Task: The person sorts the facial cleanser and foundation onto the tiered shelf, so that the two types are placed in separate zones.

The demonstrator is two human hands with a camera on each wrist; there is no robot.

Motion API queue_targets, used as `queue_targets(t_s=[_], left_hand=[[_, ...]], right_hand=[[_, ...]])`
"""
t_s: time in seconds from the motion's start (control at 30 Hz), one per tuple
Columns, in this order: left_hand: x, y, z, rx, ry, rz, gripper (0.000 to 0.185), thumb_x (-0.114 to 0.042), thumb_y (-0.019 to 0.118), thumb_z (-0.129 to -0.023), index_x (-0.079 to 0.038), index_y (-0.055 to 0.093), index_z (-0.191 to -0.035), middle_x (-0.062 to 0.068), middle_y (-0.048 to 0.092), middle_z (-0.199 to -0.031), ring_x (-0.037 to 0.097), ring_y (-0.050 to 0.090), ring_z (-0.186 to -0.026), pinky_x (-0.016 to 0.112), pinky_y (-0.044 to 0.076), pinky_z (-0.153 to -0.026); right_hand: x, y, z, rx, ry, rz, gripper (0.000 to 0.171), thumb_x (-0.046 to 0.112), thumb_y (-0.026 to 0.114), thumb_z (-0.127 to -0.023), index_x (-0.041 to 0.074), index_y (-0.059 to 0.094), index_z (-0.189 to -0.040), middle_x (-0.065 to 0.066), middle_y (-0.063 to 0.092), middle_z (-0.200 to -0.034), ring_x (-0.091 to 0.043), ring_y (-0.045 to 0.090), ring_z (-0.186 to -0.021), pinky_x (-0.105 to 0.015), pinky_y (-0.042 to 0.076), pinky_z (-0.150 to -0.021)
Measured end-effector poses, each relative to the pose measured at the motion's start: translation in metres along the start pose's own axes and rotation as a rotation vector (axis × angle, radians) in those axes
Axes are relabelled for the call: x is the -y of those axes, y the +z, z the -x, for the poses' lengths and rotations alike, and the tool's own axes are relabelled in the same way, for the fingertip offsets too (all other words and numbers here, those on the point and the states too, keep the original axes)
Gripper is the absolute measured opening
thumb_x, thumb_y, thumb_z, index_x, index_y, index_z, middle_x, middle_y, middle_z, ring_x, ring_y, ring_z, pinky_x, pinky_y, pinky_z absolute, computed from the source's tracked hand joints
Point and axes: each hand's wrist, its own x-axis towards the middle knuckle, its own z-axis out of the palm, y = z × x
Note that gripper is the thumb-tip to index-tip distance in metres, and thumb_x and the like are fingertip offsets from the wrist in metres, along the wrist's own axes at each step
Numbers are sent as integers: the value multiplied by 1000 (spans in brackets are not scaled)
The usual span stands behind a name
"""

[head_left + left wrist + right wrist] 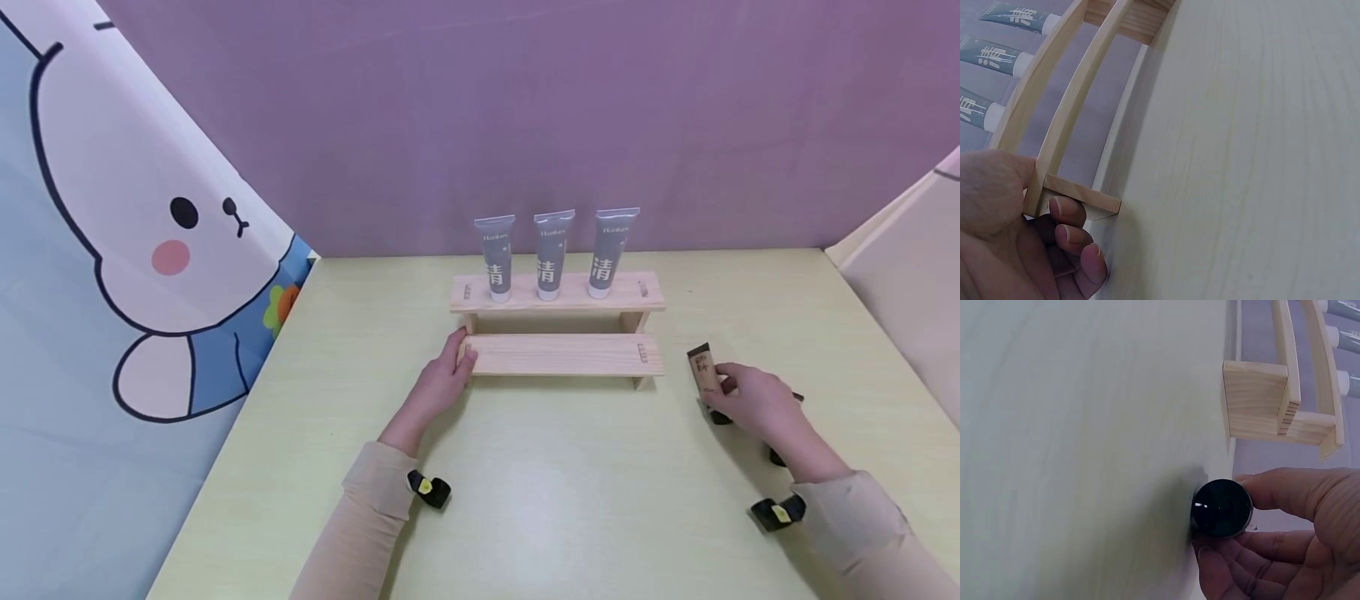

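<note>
A two-tier wooden rack (562, 354) stands on the table, with three grey tubes (551, 254) upright on its upper shelf. My left hand (438, 383) grips the left end of the lower shelf, thumb on top; in the left wrist view its fingers (1072, 240) curl under the board beside the rack's leg. To the right of the rack, my right hand (757, 404) pinches a brown tube (702, 371) with dark print between thumb and fingers. Its black cap (1222, 508) faces the right wrist camera.
Dark ends of something, perhaps more tubes (777, 457), show partly hidden under the right hand and wrist. A purple cloth (525, 125) hangs behind the table (562, 500). A cartoon-printed cloth (187, 350) lies along the left side.
</note>
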Motion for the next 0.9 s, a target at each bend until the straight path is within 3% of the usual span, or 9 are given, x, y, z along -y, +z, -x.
queue_targets(t_s=[0.23, 0.67, 0.9], left_hand=[[1, 0, 0, -8, 15, -7, 51, -44, 33, -93, -31, 17, -139, 14, 44, -130, 36, 44, -114, 50, 35, -90], [1, 0, 0, -2, -2, 1, 51, -45, 33, -93, -31, 17, -139, 12, 44, -130, 36, 44, -113, 51, 35, -89], [1, 1, -1, 1, -5, 4, 52, -45, 33, -92, -31, 17, -139, 13, 44, -131, 35, 43, -114, 51, 35, -90]], right_hand=[[0, -1, 4, -31, -4, -35, 61, 34, 61, -80, -9, 43, -120, -21, 58, -95, -21, 52, -67, -27, 38, -48], [9, -12, 13, -197, -92, -140, 53, 30, 60, -83, -4, 44, -121, -21, 58, -96, -32, 61, -73, -31, 44, -50], [20, -15, 15, -245, -110, -187, 54, 29, 60, -83, -1, 42, -124, -22, 58, -99, -35, 60, -76, -41, 48, -58]])
